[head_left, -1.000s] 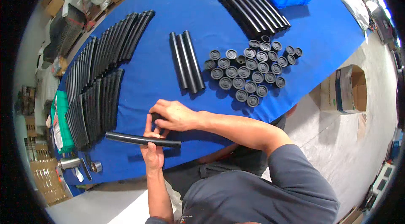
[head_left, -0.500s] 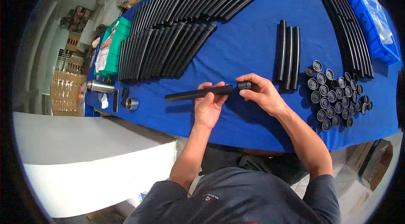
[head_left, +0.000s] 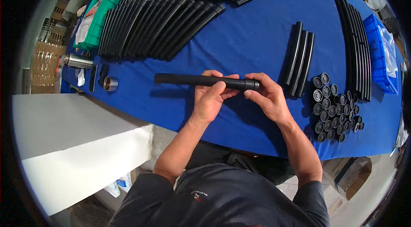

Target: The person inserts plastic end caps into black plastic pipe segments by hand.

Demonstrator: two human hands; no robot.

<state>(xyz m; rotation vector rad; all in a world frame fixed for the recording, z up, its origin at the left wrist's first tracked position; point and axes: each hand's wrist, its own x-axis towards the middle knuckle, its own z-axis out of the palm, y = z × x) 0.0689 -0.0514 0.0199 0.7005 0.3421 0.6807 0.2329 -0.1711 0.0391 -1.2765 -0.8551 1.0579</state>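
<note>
A black tube (head_left: pixel 180 79) lies level across my left hand (head_left: pixel 209 96), whose thumb presses on it from above while the fingers wrap behind. On the tube's right end sits a round black cap (head_left: pixel 251 84), touching the tube. My right hand (head_left: pixel 269 98) pinches that cap between thumb and fingers. To the right of my hands, three loose black tubes (head_left: pixel 303 58) rest side by side on the blue cloth. Closer to me at the right, many matching black caps (head_left: pixel 332 110) stand in a cluster.
Two rows of black tubes with capped ends (head_left: pixel 158 26) cover the far left. More tubes (head_left: pixel 355 49) lie beside a blue crate (head_left: pixel 381 56) at right. A green crate (head_left: pixel 100 15), a steel flask (head_left: pixel 78 61), a phone (head_left: pixel 93 78) and a metal ring (head_left: pixel 110 83) are at left.
The cap, held apart from the tube before, now sits on its right end. My hands have come closer together, and the whole view has shifted.
</note>
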